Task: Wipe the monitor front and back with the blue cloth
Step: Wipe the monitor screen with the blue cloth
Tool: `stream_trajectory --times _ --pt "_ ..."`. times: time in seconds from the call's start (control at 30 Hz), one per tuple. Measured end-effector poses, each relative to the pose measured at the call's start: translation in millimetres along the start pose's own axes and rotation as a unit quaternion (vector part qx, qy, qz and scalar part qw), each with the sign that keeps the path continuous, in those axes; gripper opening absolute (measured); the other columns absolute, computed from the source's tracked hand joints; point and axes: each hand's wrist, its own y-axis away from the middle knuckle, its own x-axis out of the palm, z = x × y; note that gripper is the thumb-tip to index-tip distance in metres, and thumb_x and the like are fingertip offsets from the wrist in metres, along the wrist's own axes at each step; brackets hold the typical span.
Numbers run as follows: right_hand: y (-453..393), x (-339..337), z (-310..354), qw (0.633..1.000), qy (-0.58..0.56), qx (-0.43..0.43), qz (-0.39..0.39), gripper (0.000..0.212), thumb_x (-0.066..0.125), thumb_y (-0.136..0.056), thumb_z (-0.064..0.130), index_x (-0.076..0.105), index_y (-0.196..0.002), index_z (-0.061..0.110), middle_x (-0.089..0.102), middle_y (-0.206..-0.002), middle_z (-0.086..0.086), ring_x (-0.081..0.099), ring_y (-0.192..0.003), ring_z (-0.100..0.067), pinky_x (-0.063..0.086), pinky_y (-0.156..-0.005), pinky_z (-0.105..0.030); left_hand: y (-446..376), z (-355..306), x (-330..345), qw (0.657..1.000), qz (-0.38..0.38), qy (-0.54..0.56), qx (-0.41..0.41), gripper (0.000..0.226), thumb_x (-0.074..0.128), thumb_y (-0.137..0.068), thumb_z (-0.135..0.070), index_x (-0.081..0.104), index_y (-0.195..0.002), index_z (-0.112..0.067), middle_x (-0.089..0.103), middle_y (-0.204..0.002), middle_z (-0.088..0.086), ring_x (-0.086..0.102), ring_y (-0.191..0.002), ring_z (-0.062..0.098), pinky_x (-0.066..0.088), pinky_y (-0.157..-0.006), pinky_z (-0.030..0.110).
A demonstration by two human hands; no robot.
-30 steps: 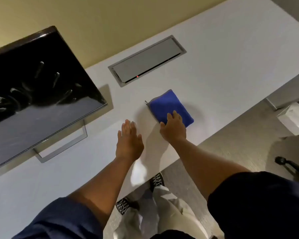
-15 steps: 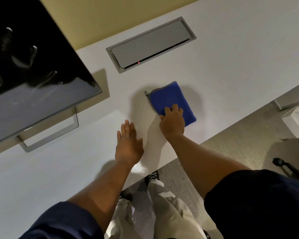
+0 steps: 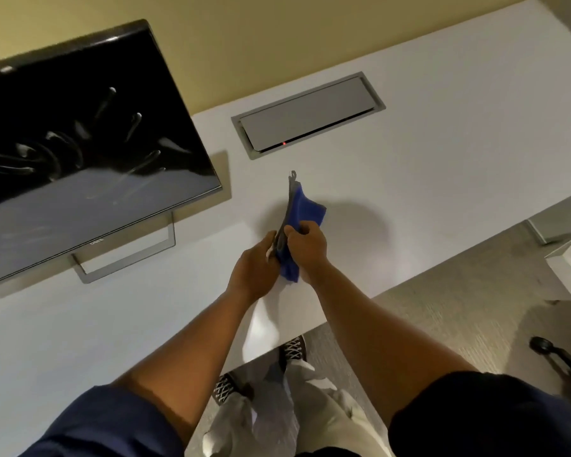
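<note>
With both hands, left [image 3: 256, 270] and right [image 3: 307, 247], gripping the soft blue microfibre cloth [image 3: 302, 209], we risk smearing the smudged black flat-panel monitor [image 3: 80, 153] at ten o'clock if it stays bunched.

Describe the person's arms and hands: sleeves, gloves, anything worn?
Both hands are bare: no gloves on the left hand or right hand, and no rings or watch visible. Forearms are uncovered. Short dark navy sleeves end above the elbows, left sleeve and right sleeve. No markings visible on either.
</note>
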Motion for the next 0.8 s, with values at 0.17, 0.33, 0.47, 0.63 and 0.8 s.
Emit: stream_trajectory --times 0.17,0.33,0.47,0.63,0.8 --pt "15.6 2.9 17.2 0.992 -0.09 0.071 0.049 0.019 0.06 -0.087 0.015 0.06 -0.101 0.002 0.066 -0.1 -0.016 0.065 -0.096 -0.032 0.056 -0.086 -0.041 22.8 -11.1 -32.3 0.999 0.019 0.046 -0.012 0.041 0.047 -0.102 -0.011 0.046 -0.143 -0.008 0.059 -0.135 0.014 0.057 -0.124 0.029 0.043 -0.101 0.028" --pt "30.5 9.8 39.0 0.982 -0.108 0.13 0.088 0.037 0.061 -0.085 0.01 0.055 -0.12 -0.002 0.067 -0.103 -0.017 0.068 -0.084 -0.024 0.059 -0.073 -0.034 52.6 -0.6 -63.7 0.997 0.04 0.071 0.014 0.047 0.058 -0.085 -0.028 0.053 -0.131 -0.024 0.065 -0.114 -0.001 0.064 -0.099 0.014 0.056 -0.084 0.028" --pt "54.6 15.4 66.7 0.97 -0.158 0.128 0.132 0.053 0.054 -0.088 0.001 0.035 -0.137 -0.001 0.055 -0.118 -0.019 0.064 -0.079 -0.023 0.056 -0.055 -0.026 73.3 -0.1 -81.4 0.993 -0.013 0.115 -0.023 0.029 0.068 -0.089 -0.027 0.061 -0.117 -0.031 0.068 -0.101 -0.007 0.065 -0.087 0.014 0.056 -0.078 0.028" --pt "77.0 44.7 87.2 0.978 -0.081 0.167 0.099 0.046 0.068 -0.082 0.011 0.045 -0.122 0.007 0.062 -0.111 -0.018 0.066 -0.095 -0.027 0.059 -0.081 -0.038 96.2 5.7 -99.4 0.984 -0.078 0.139 -0.076 0.017 0.052 -0.101 -0.026 0.064 -0.112 -0.022 0.067 -0.098 0.001 0.061 -0.08 0.015 0.048 -0.069 0.023" --pt "102.3 60.7 95.6 0.982 0.066 -0.041 0.173 0.01 0.057 -0.082 0.013 0.051 -0.089 0.007 0.058 -0.074 -0.009 0.058 -0.064 -0.021 0.048 -0.048 -0.021 117.3 2.7 -128.5 0.974 -0.139 0.157 -0.082 0.031 0.044 -0.103 -0.014 0.063 -0.123 -0.028 0.067 -0.108 0.003 0.064 -0.094 0.019 0.051 -0.072 0.023"
